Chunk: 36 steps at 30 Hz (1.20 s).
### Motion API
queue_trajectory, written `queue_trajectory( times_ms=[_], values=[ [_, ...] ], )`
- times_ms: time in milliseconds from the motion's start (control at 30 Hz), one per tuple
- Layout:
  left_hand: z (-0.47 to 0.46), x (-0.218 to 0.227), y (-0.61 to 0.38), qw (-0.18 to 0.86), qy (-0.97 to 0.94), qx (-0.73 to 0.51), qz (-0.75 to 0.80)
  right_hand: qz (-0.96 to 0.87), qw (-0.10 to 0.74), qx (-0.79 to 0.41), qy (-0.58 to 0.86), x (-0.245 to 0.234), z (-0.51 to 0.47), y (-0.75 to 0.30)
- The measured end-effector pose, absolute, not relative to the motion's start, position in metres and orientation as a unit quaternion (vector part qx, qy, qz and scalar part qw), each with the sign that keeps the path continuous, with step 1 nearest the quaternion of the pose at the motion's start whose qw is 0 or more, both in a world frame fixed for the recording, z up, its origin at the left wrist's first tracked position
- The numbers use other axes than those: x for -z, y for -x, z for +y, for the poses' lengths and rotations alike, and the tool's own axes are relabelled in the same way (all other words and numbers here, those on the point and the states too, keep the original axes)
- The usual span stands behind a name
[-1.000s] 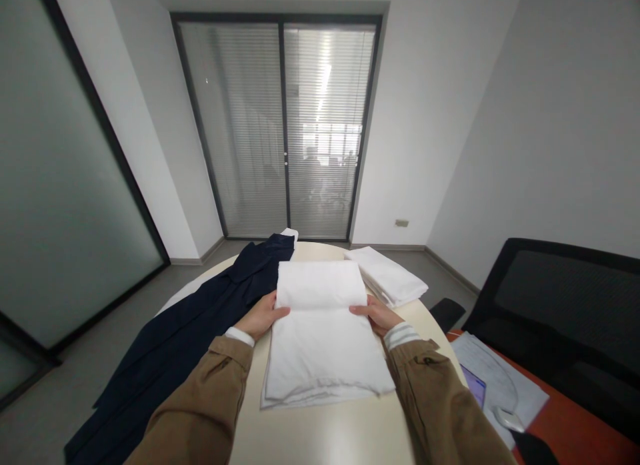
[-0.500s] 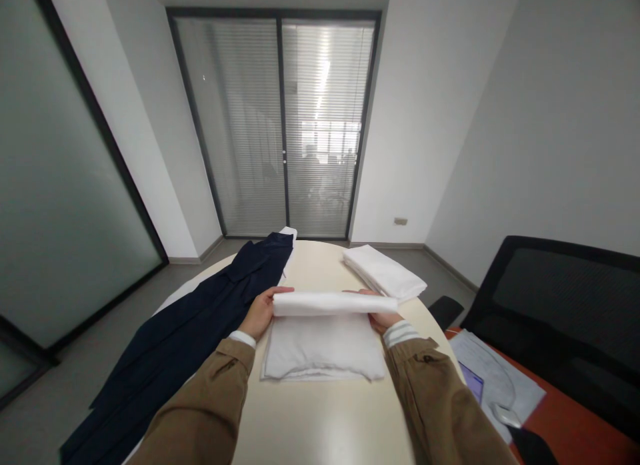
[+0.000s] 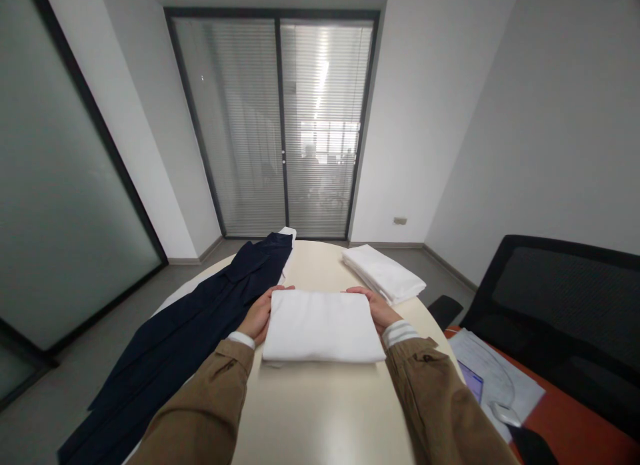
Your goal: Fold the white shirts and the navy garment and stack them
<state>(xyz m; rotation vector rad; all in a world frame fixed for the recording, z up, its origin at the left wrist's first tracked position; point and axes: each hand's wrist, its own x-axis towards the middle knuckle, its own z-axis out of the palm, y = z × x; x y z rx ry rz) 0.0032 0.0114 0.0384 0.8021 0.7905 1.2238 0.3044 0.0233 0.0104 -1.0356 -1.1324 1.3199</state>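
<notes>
Head view: on my screen both bare hands sit at a round cream table point(image 3: 320, 418). Left of the left fingers, a dark navy garment point(image 3: 200, 298) lies stretched along the table and drapes over its edge. My left hand point(image 3: 259, 315) is open, fingers straight and unclenched, resting against the left side of a folded white cloth point(image 3: 323, 326). That cloth lies flat on the table, directly between the two sets of fingers. My right hand point(image 3: 371, 307) mirrors the left, open and laid along the cloth's far right corner, with no pinch or grasp that I can see. Just beyond the right fingertips sits a second folded white stack point(image 3: 383, 273). Well right of the fingers, papers point(image 3: 493, 361), a tablet point(image 3: 471, 381) and a computer mouse point(image 3: 505, 415) lie on an orange desk point(image 3: 575, 418), beside a black chair point(image 3: 565, 298).

From here, I judge the main risk to be a careless slide of either hand, which could drag the cloth's top layer and loosen the fold. A wide sweep could also nudge the nearby stack or catch the navy garment.
</notes>
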Motion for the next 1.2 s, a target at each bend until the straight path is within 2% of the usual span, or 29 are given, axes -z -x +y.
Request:
queue_trajectory(
  times_ms=[100,333,433,533,600,700,767,833,933,1033,1100,1200],
  values=[
    [0.01,-0.037,-0.005,0.678,-0.348,-0.56,0.326,-0.439,0.51,-0.611,0.417,-0.008,0.027,-0.306],
    [0.019,-0.026,-0.003,0.655,-0.35,-0.596,0.306,-0.41,0.519,-0.645,0.383,-0.007,0.03,-0.309],
    [0.03,-0.025,0.001,0.582,-0.385,-0.62,0.358,-0.4,0.514,-0.657,0.379,-0.008,0.028,-0.306],
    [0.032,-0.034,0.0,0.446,-0.499,-0.618,0.413,-0.399,0.512,-0.659,0.38,-0.01,0.027,-0.304],
    [0.024,-0.043,-0.006,0.355,-0.62,-0.557,0.422,-0.399,0.509,-0.657,0.387,-0.011,0.028,-0.303],
    [0.004,-0.047,-0.02,0.242,-0.782,-0.374,0.436,-0.407,0.503,-0.65,0.398,-0.011,0.028,-0.303],
    [-0.009,-0.043,-0.03,0.168,-0.835,-0.248,0.461,-0.415,0.501,-0.637,0.412,-0.01,0.029,-0.302],
    [-0.018,-0.037,-0.036,0.11,-0.849,-0.173,0.488,-0.421,0.497,-0.619,0.439,-0.011,0.03,-0.302],
    [-0.023,-0.03,-0.041,0.065,-0.842,-0.135,0.518,-0.431,0.495,-0.563,0.502,-0.023,0.031,-0.301],
    [-0.023,-0.028,-0.043,0.051,-0.83,-0.127,0.541,-0.523,0.503,-0.408,0.553,-0.049,0.024,-0.293],
    [-0.023,-0.027,-0.044,0.047,-0.825,-0.124,0.55,-0.637,0.471,-0.282,0.542,-0.067,0.013,-0.28],
    [-0.022,-0.025,-0.046,0.046,-0.821,-0.128,0.554,-0.761,0.372,-0.183,0.498,-0.075,-0.005,-0.251]
  ],
)
